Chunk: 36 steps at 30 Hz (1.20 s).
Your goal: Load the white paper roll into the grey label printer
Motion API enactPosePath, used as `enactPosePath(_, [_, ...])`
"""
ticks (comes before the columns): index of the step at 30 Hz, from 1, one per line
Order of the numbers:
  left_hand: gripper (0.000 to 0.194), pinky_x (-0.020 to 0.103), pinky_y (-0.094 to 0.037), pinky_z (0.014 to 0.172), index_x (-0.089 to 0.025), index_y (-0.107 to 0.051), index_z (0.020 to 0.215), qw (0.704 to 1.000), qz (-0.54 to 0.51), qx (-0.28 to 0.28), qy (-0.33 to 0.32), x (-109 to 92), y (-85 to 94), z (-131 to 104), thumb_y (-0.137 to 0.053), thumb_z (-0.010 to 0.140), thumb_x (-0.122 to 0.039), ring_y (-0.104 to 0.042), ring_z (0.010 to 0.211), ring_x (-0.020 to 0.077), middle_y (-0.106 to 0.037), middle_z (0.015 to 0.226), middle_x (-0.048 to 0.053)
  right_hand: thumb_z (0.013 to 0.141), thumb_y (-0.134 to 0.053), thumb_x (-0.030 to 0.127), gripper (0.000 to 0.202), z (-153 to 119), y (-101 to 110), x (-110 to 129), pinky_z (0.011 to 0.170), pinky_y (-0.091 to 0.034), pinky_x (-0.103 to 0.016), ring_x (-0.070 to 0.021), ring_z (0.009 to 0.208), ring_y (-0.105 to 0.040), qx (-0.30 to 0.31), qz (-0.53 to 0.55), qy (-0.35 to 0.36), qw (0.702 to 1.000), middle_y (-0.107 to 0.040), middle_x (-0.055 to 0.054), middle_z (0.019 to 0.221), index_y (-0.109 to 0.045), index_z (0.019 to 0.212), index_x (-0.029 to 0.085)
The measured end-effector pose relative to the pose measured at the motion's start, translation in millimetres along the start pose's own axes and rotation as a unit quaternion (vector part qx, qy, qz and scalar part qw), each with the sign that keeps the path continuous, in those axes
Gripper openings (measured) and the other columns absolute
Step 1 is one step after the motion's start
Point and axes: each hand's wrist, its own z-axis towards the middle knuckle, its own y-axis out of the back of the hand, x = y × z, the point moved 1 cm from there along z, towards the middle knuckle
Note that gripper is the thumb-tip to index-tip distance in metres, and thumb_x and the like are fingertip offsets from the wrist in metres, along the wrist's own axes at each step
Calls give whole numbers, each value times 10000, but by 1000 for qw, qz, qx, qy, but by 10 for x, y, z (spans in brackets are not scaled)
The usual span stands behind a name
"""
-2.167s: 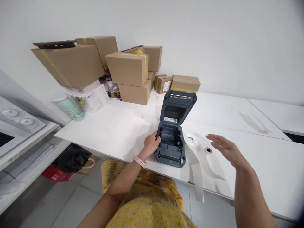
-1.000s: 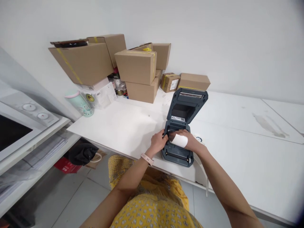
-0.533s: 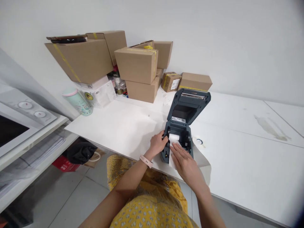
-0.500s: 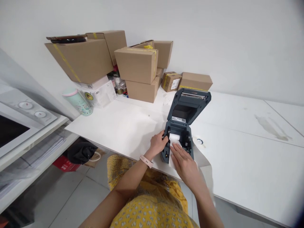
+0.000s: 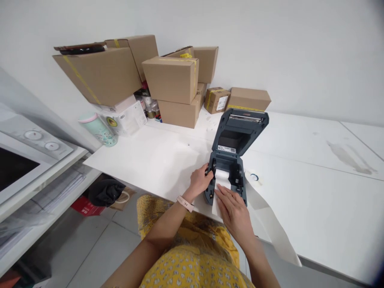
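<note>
The dark printer [image 5: 228, 160] stands at the desk's [image 5: 156, 164] front edge, right of the person's middle, its lid raised and leaning back. A white paper roll [image 5: 222, 174] sits in its bay, toward the left side, and a paper strip [image 5: 216, 207] runs from it over the printer's front. The left hand [image 5: 200, 180] is closed around the printer's left wall, thumb on the rim. The right hand [image 5: 235, 212] lies on the strip, fingers straight and together; whether its thumb pinches the paper is hidden. Just beside the printer's right side lies a loose roll [image 5: 253, 177], its tail [image 5: 271, 218] crossing the desk's front edge and hanging over. Along the back edge, behind the printer, rest a small labelled carton [image 5: 217, 101] and a long carton [image 5: 249, 99]; stacked boxes [image 5: 172, 80] rise left of them. Toward the desk's left edge stands a mint tumbler [image 5: 99, 131], touching or close to a white box [image 5: 129, 120].
</note>
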Motion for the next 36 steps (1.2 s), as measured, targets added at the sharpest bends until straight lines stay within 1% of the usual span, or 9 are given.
enactPosePath(6, [455,354,-524,958,-248,-598,1376,999,-40,3,7,41,-52,8,-513,936,-328,-711,1099,271,-755,1235,60,988,-559,131,334,-44,21,-18,963,-580,-439,-250,1204,-679,-21,2,14,1000,-716,-90,1322,-665,1294,211])
enactPosePath(9, [465,356,-519,979,-257,-579,1391,999,-44,9,6,54,-69,16,-514,939,-345,-702,1130,272,-744,1264,56,986,-564,131,324,-61,27,-38,975,-574,-436,-249,1217,-678,-25,7,18,999,-716,-88,1322,-670,1280,212])
enactPosePath(12, [493,366,-515,994,-240,-567,1407,999,-52,12,3,63,-70,19,-515,933,-362,-693,1159,285,-738,1273,70,984,-564,132,320,-64,30,-41,968,-577,-429,-247,1208,-687,-30,12,18,999,-724,-87,1310,-680,1270,218])
enactPosePath(15, [500,373,-521,984,-243,-573,1401,998,-63,14,-4,69,-65,20,-532,926,-392,-699,1144,291,-741,1263,70,984,-561,140,322,-64,34,-30,967,-579,-433,-248,1204,-691,-30,19,9,999,-727,-86,1306,-688,1267,227])
enactPosePath(19, [499,368,-523,983,-256,-577,1395,997,-73,15,3,66,-53,15,-548,917,-394,-704,1137,284,-743,1263,58,991,-550,161,316,-82,44,-23,967,-580,-446,-255,1203,-693,-30,32,-4,999,-728,-83,1305,-703,1255,244])
enactPosePath(23, [509,353,-526,976,-254,-570,1405,996,-82,24,5,46,-30,-1,-546,919,-406,-700,1148,276,-737,1281,57,984,-564,149,314,-117,51,-33,956,-580,-436,-254,1198,-695,-36,45,-3,998,-733,-80,1295,-704,1247,246])
enactPosePath(26, [514,339,-534,962,-258,-565,1410,996,-86,28,7,38,-21,-6,-549,921,-413,-702,1145,265,-733,1292,53,977,-576,141,313,-142,48,-45,966,-573,-438,-256,1215,-686,-30,50,-10,998,-730,-76,1301,-703,1243,246])
enactPosePath(30, [503,344,-534,971,-270,-572,1399,996,-86,22,11,62,-39,9,-564,917,-413,-710,1124,257,-740,1278,41,969,-587,121,310,-158,41,-51,982,-564,-440,-250,1217,-682,-31,56,-15,998,-728,-77,1303,-700,1233,237])
enactPosePath(36, [503,373,-537,989,-277,-585,1380,995,-95,21,6,103,-71,27,-595,908,-451,-703,1125,272,-737,1275,40,966,-591,120,320,-155,30,-56,977,-565,-437,-252,1222,-680,-32,57,-12,998,-728,-77,1304,-696,1241,243])
